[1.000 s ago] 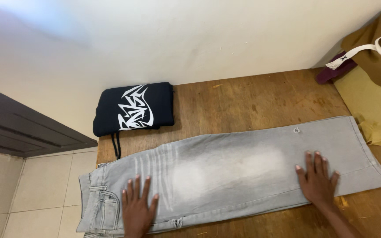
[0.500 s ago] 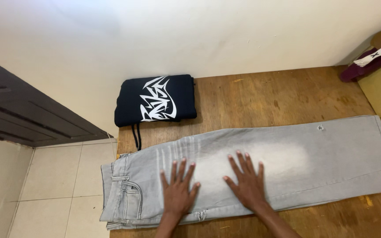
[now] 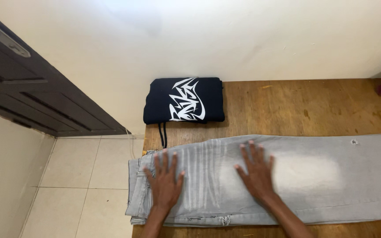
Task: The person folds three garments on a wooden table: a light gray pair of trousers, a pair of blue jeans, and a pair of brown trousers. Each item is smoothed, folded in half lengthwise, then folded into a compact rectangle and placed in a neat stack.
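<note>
Both hands [image 3: 165, 183] [image 3: 256, 172] flat, pressing grey jeans [image 3: 314, 176].

Jeans: we see light grey faded denim jeans [image 3: 305, 176], matt, woven, whitened patches.
Table: brown wooden table [image 3: 305, 105], worn, scuffed, dull.
Top: folded black cloth top [image 3: 184, 100], white print, matt.
Door: dark brown wooden door [image 3: 23, 92], metal handle upper left.

Both forearms are bare, no sleeves showing; the left hand [image 3: 165, 183] and right hand [image 3: 256, 174] wear no rings or gloves.
</note>
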